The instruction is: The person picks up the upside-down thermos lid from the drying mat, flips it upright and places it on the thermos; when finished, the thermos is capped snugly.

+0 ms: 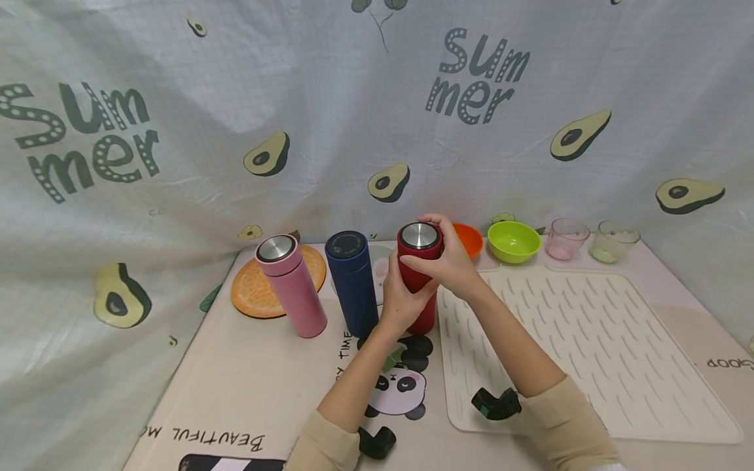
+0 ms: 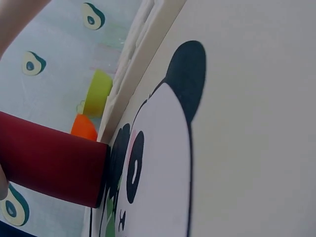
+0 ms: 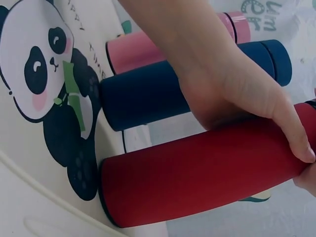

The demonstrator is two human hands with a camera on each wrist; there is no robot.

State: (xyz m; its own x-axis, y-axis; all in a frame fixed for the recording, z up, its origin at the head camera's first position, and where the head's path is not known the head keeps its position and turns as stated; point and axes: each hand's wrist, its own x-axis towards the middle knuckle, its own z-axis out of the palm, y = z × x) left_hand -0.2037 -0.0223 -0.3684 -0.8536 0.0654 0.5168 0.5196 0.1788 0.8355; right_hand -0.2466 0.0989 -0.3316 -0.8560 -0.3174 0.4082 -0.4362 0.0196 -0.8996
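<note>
A red thermos flask [image 1: 423,319] with a silver-topped lid stands upright on the table mat, held by both hands. My left hand [image 1: 403,302] grips its upper body from the left, the thumb lying along the side in the right wrist view. Higher up, my right hand [image 1: 452,261] holds the flask around its lid, thumb in front and fingers behind. Just left of it stands a dark blue thermos flask [image 1: 355,284], and beyond that a pink thermos flask [image 1: 296,288]. Both have their lids on. The red flask's base [image 3: 109,195] sits beside the printed panda.
Behind the pink flask lies a round orange mat [image 1: 250,291]. A ribbed cream drying mat [image 1: 565,353] covers the right side. Along the back stand an orange bowl [image 1: 470,239], a green bowl [image 1: 514,242], a pink glass [image 1: 567,239] and a greenish glass [image 1: 614,241], before a hanging printed curtain.
</note>
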